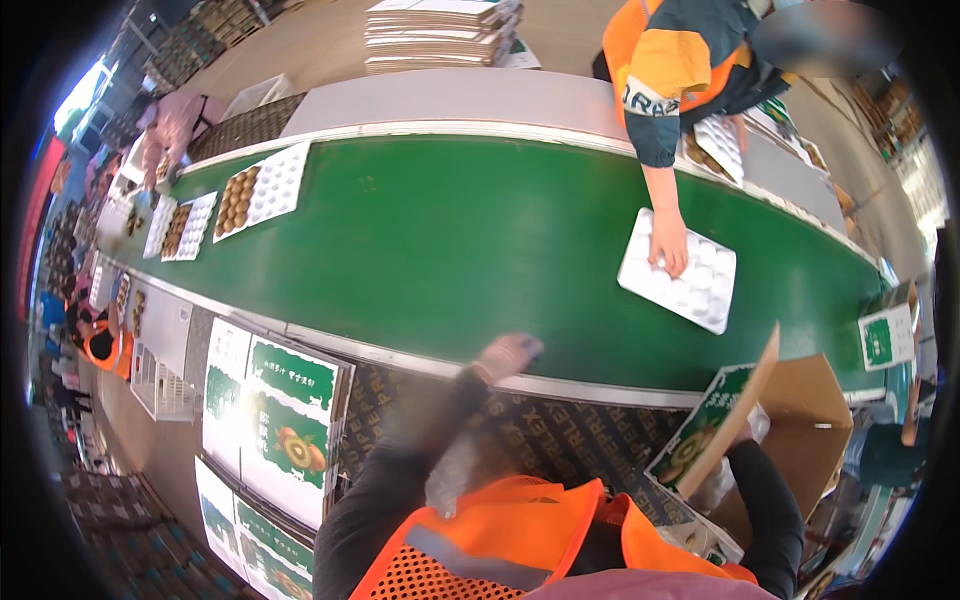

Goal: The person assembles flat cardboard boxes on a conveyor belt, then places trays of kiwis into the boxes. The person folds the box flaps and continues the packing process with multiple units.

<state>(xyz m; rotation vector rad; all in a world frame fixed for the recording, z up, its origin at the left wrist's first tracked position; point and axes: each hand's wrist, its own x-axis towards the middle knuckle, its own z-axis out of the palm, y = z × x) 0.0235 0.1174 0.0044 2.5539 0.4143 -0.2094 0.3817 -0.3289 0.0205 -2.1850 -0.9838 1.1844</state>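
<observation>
My left hand (pixel 507 357) hovers over the near edge of the green conveyor belt (pixel 450 240), smeared by motion, so its fingers are unclear. My right hand (pixel 742 434) reaches into an open cardboard carton (pixel 800 400) with kiwifruit printed on its side. Clear plastic film (pixel 758 424) shows beside that hand, whose fingers are mostly hidden by a raised flap. On the belt ahead, a co-worker's hand (pixel 669 245) touches a white moulded tray (pixel 700 285) with round hollows.
At the belt's left lie trays of brown kiwifruit (pixel 238 198). Flat printed cartons (pixel 285 420) are stacked to my left. Another printed box (pixel 887 337) stands at the belt's right end. Cardboard sheets (pixel 440 35) are piled beyond the belt. Several people work alongside.
</observation>
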